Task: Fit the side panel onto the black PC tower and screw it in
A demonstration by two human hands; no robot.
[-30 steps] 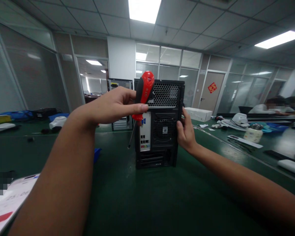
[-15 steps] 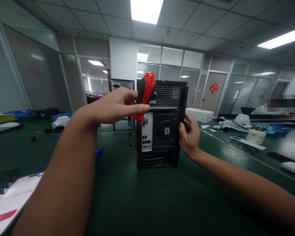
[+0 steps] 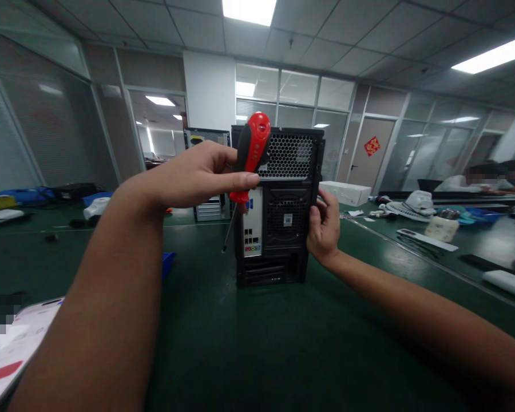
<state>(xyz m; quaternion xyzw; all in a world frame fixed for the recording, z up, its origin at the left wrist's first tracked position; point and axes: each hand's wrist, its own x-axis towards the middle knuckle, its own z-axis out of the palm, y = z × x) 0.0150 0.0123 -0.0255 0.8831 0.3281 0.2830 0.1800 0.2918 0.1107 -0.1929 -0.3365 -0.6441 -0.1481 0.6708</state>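
A black computer tower [image 3: 283, 229] stands upright on the green table [image 3: 257, 343], its rear panel with ports and fan grille facing me. My left hand [image 3: 197, 174] is closed round a screwdriver [image 3: 246, 157] with a red and black handle, held near the tower's upper left corner, shaft pointing down and left. My right hand [image 3: 324, 226] grips the tower's right rear edge at mid height, fingers curled on it.
A phone [image 3: 12, 349] lies at the near left table edge. A second tower [image 3: 208, 171] stands behind the first. A white box [image 3: 345, 193], a jar [image 3: 441, 226] and tools lie on the right table. Blurred people sit at far right.
My right hand slid a little along the tower's right edge and curled tighter. The view shifted slightly; the left hand keeps the screwdriver in place.
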